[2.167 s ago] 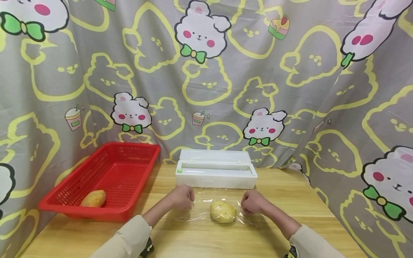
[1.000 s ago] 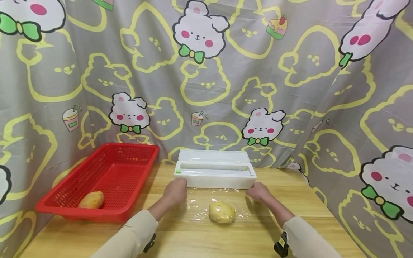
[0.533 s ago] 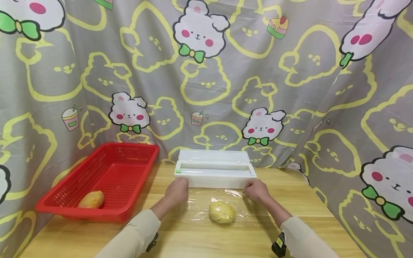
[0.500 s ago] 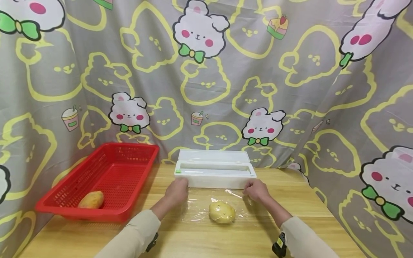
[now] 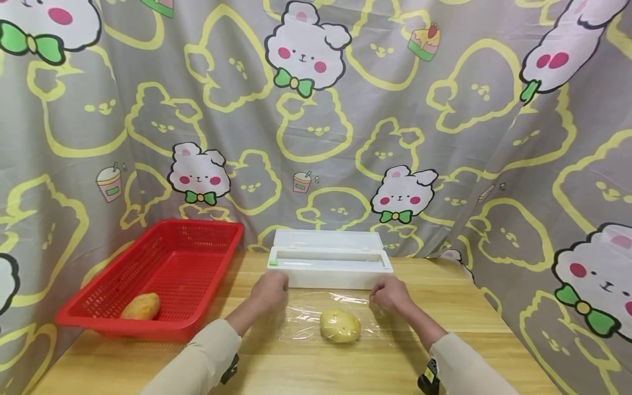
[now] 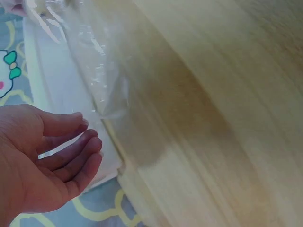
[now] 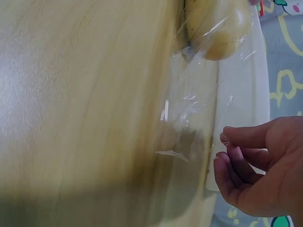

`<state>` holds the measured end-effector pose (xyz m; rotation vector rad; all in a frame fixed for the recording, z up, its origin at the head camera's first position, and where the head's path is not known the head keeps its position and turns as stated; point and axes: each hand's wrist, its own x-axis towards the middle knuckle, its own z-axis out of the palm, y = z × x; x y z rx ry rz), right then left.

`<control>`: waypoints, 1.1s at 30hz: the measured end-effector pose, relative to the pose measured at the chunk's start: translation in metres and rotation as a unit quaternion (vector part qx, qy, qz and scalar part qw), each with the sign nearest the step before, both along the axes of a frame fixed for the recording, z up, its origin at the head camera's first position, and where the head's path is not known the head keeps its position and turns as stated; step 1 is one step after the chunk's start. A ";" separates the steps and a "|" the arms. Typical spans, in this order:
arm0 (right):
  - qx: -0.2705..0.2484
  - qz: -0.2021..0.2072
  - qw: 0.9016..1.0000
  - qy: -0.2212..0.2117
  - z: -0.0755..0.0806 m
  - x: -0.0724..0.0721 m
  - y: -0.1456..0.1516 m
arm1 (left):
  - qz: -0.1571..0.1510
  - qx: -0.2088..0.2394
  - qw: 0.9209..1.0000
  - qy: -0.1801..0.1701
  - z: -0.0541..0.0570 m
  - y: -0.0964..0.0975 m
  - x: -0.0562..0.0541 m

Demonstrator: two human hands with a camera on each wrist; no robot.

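A yellow potato (image 5: 340,326) lies on the table with a sheet of clear cling film (image 5: 301,323) spread over it. My left hand (image 5: 270,289) pinches the film's far left corner between thumb and forefinger; in the left wrist view, that hand (image 6: 52,156) has its other fingers loosely curled. At the far right corner, my right hand (image 5: 391,293) pinches the film too, with thumb and forefinger meeting in the right wrist view. Just behind both hands stands a white cling film dispenser box (image 5: 331,278), its lid raised. Through the film, the potato (image 7: 220,28) shows in the right wrist view.
A red plastic basket (image 5: 217,285) stands at the left, with another potato (image 5: 141,306) in its near end. The wooden table (image 5: 306,370) reaches back to a patterned cloth curtain (image 5: 316,137) behind and at both sides.
Both hands have moved from the film's sides beside the potato back to its far corners by the dispenser. Lately the right hand has shifted slightly left. The potato has stayed put.
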<state>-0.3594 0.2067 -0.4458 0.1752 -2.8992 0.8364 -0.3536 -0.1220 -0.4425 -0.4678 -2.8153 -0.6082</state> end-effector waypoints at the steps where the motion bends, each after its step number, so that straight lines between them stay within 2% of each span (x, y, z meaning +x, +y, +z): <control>1: 0.006 0.002 1.000 0.006 0.003 0.001 0.000 | -0.005 -0.003 1.000 0.010 0.002 0.000 0.001; 6: -0.010 0.010 1.000 0.008 0.023 0.011 -0.001 | -0.026 -0.015 0.999 0.042 0.019 -0.001 0.006; 13: -0.022 0.050 0.998 -0.032 0.048 0.031 0.002 | -0.042 -0.007 0.999 0.024 0.041 -0.007 0.017; 18: -0.027 0.068 0.996 -0.043 0.058 0.041 0.006 | -0.056 -0.001 0.998 0.015 0.053 -0.011 0.024; 24: -0.031 0.091 0.994 -0.056 0.063 0.050 0.011 | -0.073 -0.003 0.997 0.001 0.060 -0.016 0.033; 33: -0.032 0.112 0.991 -0.065 0.063 0.059 0.015 | -0.108 0.015 0.994 -0.005 0.063 -0.020 0.043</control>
